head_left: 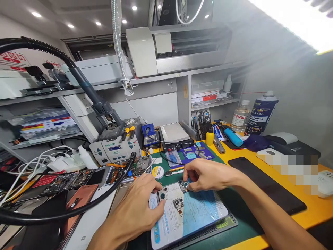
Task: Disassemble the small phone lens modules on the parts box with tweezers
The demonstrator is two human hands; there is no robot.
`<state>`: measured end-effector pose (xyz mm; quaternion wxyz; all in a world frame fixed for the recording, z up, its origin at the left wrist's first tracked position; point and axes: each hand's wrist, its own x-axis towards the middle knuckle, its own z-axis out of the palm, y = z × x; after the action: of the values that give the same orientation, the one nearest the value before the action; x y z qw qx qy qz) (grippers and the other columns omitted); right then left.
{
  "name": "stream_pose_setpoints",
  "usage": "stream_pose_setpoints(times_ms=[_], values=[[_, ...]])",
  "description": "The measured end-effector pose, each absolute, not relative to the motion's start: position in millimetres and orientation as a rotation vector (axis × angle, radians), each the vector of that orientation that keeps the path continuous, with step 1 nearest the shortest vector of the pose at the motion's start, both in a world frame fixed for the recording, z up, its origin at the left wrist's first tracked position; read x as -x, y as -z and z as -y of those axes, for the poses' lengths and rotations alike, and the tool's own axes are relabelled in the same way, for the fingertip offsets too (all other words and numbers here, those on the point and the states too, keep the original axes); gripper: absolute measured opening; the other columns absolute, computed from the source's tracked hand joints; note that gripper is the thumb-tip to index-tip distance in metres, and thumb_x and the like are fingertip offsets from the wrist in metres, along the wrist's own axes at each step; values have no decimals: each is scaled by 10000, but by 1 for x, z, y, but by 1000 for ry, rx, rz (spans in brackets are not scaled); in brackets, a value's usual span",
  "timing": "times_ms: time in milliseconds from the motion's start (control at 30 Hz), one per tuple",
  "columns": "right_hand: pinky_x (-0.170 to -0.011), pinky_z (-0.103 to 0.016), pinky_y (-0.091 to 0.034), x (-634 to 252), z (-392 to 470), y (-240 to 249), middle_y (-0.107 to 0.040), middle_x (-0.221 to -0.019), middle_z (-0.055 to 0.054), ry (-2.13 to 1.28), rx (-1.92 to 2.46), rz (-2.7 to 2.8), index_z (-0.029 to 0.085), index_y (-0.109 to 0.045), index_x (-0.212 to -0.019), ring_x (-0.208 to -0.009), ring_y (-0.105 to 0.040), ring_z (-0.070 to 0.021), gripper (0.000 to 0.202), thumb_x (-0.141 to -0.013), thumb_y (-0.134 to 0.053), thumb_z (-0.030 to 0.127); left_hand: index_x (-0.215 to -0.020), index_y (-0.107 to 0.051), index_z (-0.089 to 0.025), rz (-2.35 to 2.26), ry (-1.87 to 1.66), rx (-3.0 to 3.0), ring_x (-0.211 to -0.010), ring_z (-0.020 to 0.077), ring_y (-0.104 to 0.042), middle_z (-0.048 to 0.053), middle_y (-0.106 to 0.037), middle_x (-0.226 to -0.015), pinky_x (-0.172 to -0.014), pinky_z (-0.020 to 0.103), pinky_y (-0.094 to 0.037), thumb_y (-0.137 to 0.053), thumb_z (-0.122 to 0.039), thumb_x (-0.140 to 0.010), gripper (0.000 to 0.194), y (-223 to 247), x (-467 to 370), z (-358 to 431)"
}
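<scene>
My left hand (142, 205) pinches a small silver camera module (163, 194) between thumb and index finger at the upper left of a blue and white board (192, 222). My right hand (205, 175) holds a second camera module (183, 185) by its right side, over the board's upper edge. Between the hands and a little lower, a third camera module (178, 203) with a short flex connector lies on the board by itself. The board rests on a dark perforated pad (231, 224) on the green mat.
A black cable (85, 208) loops across the left side over phone parts. Behind stand a grey soldering station (114, 149), a round yellow-white tin (157, 172) and a yellow bottle (209, 136). A long black phone-like panel (265, 184) lies on the right, with a spray can (261, 113) behind it.
</scene>
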<state>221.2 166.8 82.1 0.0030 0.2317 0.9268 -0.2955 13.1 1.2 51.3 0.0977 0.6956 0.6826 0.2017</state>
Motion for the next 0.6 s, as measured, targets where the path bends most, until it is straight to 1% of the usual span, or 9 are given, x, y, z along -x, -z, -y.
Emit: stream_pose_setpoints(times_ms=[200,433,600], values=[[-521,-226,-377,-220,-168,-81,-639,-739,24,931,-735,-2903,206,-750,-957,-623,-553,-135,242,-733,-693,278,-944,-612,-214,-2025,-619,-2093,-937,250,-581,48,-619,-976,-831,415,-480,-605,-262,-858,98,-48,-11,-1],[-512,-223,-368,-220,-168,-80,-639,-728,31,926,-746,-2894,204,-746,-941,-613,-550,-130,235,-720,-701,269,-956,-636,-220,-2006,-647,-2136,-968,255,-596,43,-640,-983,-872,426,-473,-621,-262,-860,106,-46,-11,0],[-525,-227,-372,-221,-168,-79,-657,-745,23,925,-744,-2904,213,-747,-928,-640,-568,-141,221,-722,-697,278,-953,-645,-216,-2002,-661,-2164,-948,250,-608,42,-644,-970,-858,420,-483,-625,-249,-846,113,-47,-12,0]])
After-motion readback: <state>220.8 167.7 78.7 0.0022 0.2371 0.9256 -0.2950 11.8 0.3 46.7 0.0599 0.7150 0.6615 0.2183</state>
